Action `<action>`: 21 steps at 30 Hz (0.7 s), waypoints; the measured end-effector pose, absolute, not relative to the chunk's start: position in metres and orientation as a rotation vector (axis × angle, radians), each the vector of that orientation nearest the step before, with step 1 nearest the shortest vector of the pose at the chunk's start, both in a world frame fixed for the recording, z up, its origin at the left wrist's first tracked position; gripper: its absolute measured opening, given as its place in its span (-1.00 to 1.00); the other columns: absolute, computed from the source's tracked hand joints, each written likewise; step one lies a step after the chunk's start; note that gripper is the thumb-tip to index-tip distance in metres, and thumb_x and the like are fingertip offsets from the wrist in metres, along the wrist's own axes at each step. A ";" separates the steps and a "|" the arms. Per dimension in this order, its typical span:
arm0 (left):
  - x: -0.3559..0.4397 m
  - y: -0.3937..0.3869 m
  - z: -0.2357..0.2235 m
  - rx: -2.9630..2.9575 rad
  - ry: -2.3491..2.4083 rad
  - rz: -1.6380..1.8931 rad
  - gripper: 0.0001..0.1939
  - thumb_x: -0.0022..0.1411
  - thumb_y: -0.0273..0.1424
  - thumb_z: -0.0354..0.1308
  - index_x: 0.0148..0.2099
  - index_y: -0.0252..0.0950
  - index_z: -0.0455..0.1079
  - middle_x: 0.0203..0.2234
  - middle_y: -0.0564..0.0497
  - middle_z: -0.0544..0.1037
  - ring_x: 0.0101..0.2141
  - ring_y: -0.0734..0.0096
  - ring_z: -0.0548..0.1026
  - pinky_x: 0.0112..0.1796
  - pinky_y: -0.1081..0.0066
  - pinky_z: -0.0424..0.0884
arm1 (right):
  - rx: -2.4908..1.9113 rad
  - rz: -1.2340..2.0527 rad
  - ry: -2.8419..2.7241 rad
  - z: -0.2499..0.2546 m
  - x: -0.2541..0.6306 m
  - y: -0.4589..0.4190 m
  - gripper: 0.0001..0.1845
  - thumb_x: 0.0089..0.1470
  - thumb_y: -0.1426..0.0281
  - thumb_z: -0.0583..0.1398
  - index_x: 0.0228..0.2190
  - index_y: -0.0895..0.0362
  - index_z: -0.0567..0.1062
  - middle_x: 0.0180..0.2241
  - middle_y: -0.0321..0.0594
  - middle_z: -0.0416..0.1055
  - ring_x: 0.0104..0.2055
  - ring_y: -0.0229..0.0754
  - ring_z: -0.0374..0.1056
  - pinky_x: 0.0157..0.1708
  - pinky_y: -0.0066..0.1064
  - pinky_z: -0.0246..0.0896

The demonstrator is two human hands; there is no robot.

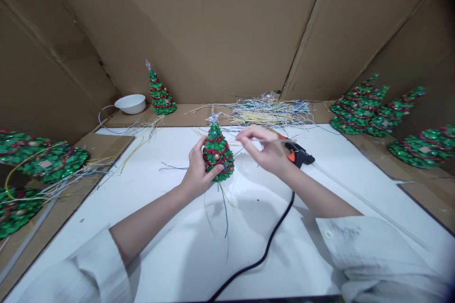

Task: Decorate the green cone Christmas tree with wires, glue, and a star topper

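Note:
My left hand (196, 170) is closed round a small green Christmas tree (217, 154) with red garland and a silver star on top, held upright above the white table (170, 246). Thin wires hang from the tree's base. My right hand (265, 147) is just right of the tree, its fingers pinched on a thin wire or strand that runs off to the right. Behind that hand lies a black and orange glue gun (298, 154), with its black cord (270, 241) trailing toward me.
A pile of thin coloured wires (270, 111) lies at the back. One finished tree (159, 92) stands beside a white bowl (131, 103). More green trees lie at the right (373, 109) and left (42, 161). Cardboard walls enclose the table.

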State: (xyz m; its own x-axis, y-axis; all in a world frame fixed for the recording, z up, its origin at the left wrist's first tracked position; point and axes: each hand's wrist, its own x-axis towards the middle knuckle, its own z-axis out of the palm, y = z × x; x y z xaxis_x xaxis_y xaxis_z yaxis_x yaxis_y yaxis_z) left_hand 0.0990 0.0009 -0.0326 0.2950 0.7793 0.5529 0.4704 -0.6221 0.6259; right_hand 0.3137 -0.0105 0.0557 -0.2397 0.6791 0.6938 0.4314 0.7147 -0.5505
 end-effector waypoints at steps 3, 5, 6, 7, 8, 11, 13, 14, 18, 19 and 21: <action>0.099 0.001 -0.029 2.135 1.082 1.365 -0.30 0.27 -0.10 0.00 0.32 -0.27 -0.14 0.20 -0.29 0.15 0.21 0.07 0.16 0.17 0.03 0.12 | -1.275 0.420 -1.822 0.063 0.336 0.002 -0.73 0.17 0.28 0.08 -0.49 0.15 0.41 -0.49 -0.22 0.49 -0.42 -0.24 0.40 -0.37 -0.42 0.26; 0.096 0.009 -0.024 2.036 1.161 1.468 -0.42 0.32 -0.12 -0.09 0.27 -0.29 -0.03 0.14 -0.26 0.26 0.16 0.17 0.26 0.14 0.12 0.19 | -1.540 0.518 -1.906 0.060 0.349 0.010 -0.76 0.15 0.27 0.10 -0.47 0.15 0.40 -0.53 -0.25 0.48 -0.49 -0.26 0.38 -0.43 -0.45 0.20; 0.092 0.016 -0.021 1.989 1.249 1.490 -0.48 0.33 -0.13 -0.12 0.23 -0.30 0.03 0.10 -0.24 0.32 0.12 0.21 0.31 0.12 0.16 0.22 | -1.676 0.551 -1.985 0.057 0.353 0.013 -0.77 0.14 0.27 0.10 -0.46 0.15 0.40 -0.54 -0.25 0.48 -0.50 -0.26 0.38 -0.45 -0.46 0.18; 0.086 0.025 -0.018 1.956 1.387 1.461 -0.52 0.34 -0.13 -0.15 0.17 -0.31 0.11 0.07 -0.23 0.36 0.08 0.23 0.35 0.09 0.19 0.26 | -1.798 0.577 -2.066 0.053 0.357 0.017 -0.78 0.13 0.28 0.11 -0.45 0.15 0.40 -0.54 -0.25 0.48 -0.50 -0.27 0.38 -0.47 -0.47 0.15; 0.078 0.036 -0.015 1.959 1.542 1.345 -0.56 0.35 -0.14 -0.20 0.11 -0.30 0.17 0.04 -0.20 0.40 0.04 0.26 0.39 0.04 0.22 0.31 | -1.892 0.598 -2.139 0.048 0.359 0.019 -0.80 0.11 0.30 0.12 -0.46 0.16 0.41 -0.53 -0.24 0.49 -0.50 -0.26 0.38 -0.49 -0.48 0.13; 0.047 0.069 -0.008 2.017 1.625 1.107 -0.67 0.26 -0.18 -0.07 -0.19 -0.31 0.38 -0.26 -0.14 0.58 -0.21 0.22 0.52 -0.15 0.26 0.42 | -1.987 0.651 -2.272 0.034 0.359 0.025 -0.82 0.03 0.31 0.18 -0.49 0.16 0.45 -0.54 -0.22 0.49 -0.52 -0.24 0.37 -0.55 -0.48 0.06; 0.027 0.085 -0.006 2.090 1.667 0.982 -0.74 0.18 -0.24 0.00 -0.28 -0.29 0.42 -0.31 -0.12 0.60 -0.26 0.19 0.52 -0.18 0.24 0.42 | -1.986 0.657 -2.316 0.028 0.358 0.028 -0.83 -0.01 0.31 0.21 -0.51 0.17 0.48 -0.55 -0.19 0.49 -0.53 -0.22 0.37 -0.58 -0.46 0.05; 0.021 0.089 -0.006 2.130 1.690 0.936 -0.76 0.17 -0.28 -0.01 -0.29 -0.29 0.43 -0.31 -0.15 0.60 -0.24 0.15 0.52 -0.16 0.20 0.41 | -1.995 0.652 -2.333 0.025 0.358 0.028 -0.83 -0.03 0.32 0.22 -0.51 0.18 0.49 -0.54 -0.17 0.50 -0.52 -0.20 0.38 -0.58 -0.46 0.04; 0.027 0.094 -0.009 2.366 1.605 0.772 -0.72 0.18 -0.38 -0.06 -0.19 -0.31 0.45 -0.15 -0.21 0.57 -0.10 0.09 0.48 -0.02 0.13 0.31 | -2.038 0.681 -2.347 0.022 0.357 0.027 -0.79 0.00 0.31 0.20 -0.50 0.20 0.52 -0.56 -0.12 0.51 -0.56 -0.19 0.39 -0.59 -0.45 0.10; 0.035 0.094 -0.011 2.438 1.530 0.731 -0.72 0.19 -0.39 -0.05 -0.16 -0.29 0.45 -0.11 -0.18 0.55 -0.06 0.13 0.47 0.00 0.17 0.30 | -2.048 0.707 -2.345 0.022 0.356 0.026 -0.75 0.04 0.30 0.17 -0.50 0.20 0.53 -0.59 -0.13 0.49 -0.60 -0.20 0.37 -0.59 -0.45 0.12; 0.053 0.096 -0.014 2.561 1.378 0.652 -0.76 0.18 -0.40 -0.03 -0.20 -0.25 0.45 -0.09 -0.12 0.55 -0.05 0.20 0.46 0.00 0.27 0.30 | -2.062 0.747 -2.343 0.025 0.355 0.023 -0.67 0.10 0.26 0.11 -0.52 0.21 0.52 -0.65 -0.14 0.46 -0.68 -0.22 0.33 -0.60 -0.44 0.15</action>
